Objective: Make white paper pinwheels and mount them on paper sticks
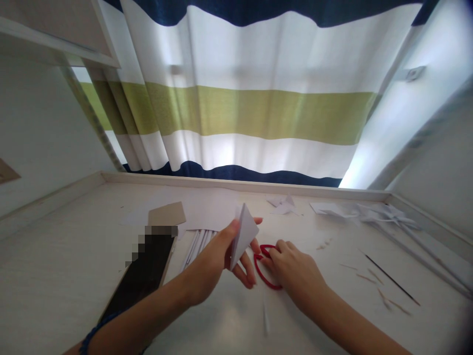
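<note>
My left hand (218, 259) is raised a little above the pale desk (74, 276), pinching a folded white paper piece (243, 234) between thumb and fingers. My right hand (291, 268) rests on the desk just to its right, fingers curled onto the red-handled scissors (263, 268). Only the red loops of the scissors show; the blades are hidden behind my left hand.
A dark phone (142, 276) lies at the left with a brown card (167, 214) behind it. White paper strips (197, 241) sit under my left hand. Folded paper scraps (284, 204) and rolled paper sticks (384, 214) lie at the back right. A thin dark skewer (391, 280) lies on the right. A striped curtain (244, 113) hangs behind.
</note>
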Motion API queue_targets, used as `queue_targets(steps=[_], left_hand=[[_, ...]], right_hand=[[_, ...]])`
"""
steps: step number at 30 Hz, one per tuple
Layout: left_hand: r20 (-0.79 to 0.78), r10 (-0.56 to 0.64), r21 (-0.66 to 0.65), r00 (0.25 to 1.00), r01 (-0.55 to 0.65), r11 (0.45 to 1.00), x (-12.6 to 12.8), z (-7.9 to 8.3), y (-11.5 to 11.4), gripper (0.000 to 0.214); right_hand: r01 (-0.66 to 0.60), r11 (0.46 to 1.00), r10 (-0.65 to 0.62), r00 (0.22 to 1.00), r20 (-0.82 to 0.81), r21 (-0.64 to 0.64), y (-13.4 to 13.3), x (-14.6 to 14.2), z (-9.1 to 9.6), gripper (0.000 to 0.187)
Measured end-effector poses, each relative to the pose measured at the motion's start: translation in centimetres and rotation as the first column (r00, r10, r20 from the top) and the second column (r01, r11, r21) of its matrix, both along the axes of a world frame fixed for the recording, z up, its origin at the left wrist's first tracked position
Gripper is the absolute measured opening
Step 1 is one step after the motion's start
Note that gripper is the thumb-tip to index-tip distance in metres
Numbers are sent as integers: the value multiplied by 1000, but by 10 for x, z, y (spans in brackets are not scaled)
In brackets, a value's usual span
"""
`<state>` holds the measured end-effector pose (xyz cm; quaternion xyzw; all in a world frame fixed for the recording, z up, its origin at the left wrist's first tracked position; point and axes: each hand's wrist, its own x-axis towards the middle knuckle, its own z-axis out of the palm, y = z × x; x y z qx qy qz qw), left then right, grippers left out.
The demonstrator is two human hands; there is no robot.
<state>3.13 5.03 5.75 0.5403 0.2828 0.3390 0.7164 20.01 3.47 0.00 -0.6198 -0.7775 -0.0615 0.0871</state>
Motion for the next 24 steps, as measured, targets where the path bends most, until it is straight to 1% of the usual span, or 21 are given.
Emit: queue_targets(steps=[2, 4, 5, 6, 7, 8, 9, 10, 12, 14, 15, 18, 20, 22, 24], left_hand=[[-87, 26, 62, 996, -21, 998, 0, -1, -1, 43], [-196, 46, 147, 979, -17, 989, 0, -1, -4, 39], [-255, 60, 196, 965, -9, 981, 0, 0, -5, 38], [-311, 78, 249, 947, 2, 968, 0, 1, -7, 38], [-354, 107, 305, 929, 7, 952, 0, 2, -9, 39], [-380, 140, 359, 914, 6, 933, 1, 2, -11, 39], [-387, 165, 403, 907, 6, 915, 1, 3, -12, 37], [-379, 171, 428, 910, 8, 904, 2, 4, -13, 34], [-322, 169, 436, 932, -13, 900, 2, 6, -12, 28], [-266, 164, 395, 950, -47, 917, 2, 6, -11, 26], [-247, 154, 351, 957, -60, 935, 2, 6, -11, 26], [-204, 99, 139, 974, -71, 988, 0, 5, -9, 30], [-152, 92, 5, 984, -92, 996, -1, 3, -8, 35], [-108, 109, -57, 988, -115, 992, -1, 3, -6, 37], [-87, 115, -62, 989, -121, 991, 0, 3, -5, 36]], right_hand=[[-22, 999, 24, 998, -55, 25, -4, 3, 14, 19], [-25, 998, 34, 988, -152, 64, -11, 5, 30, 24], [-36, 996, 55, 972, -230, 85, -15, 6, 37, 27], [-62, 993, 100, 897, -431, 100, -20, 6, 43, 29], [-95, 990, 140, 810, -569, 108, -25, 6, 48, 33], [-116, 988, 156, 742, -652, 105, -29, 5, 50, 37], [-121, 987, 158, 689, -707, 103, -33, 4, 52, 36], [-111, 988, 153, 665, -731, 107, -36, 2, 52, 32], [-79, 992, 129, 650, -749, 102, -39, 0, 50, 26], [-82, 994, 109, 621, -776, 74, -40, -1, 48, 27], [-101, 993, 103, 598, -795, 52, -39, -1, 48, 29], [-156, 988, 99, 519, -849, 20, -37, 0, 50, 31], [-148, 989, 79, 498, -863, 5, -36, 2, 53, 27], [-125, 992, 84, 526, -847, 20, -33, 3, 55, 19], [-124, 988, 148, 596, -789, 92, -31, 5, 55, 12]])
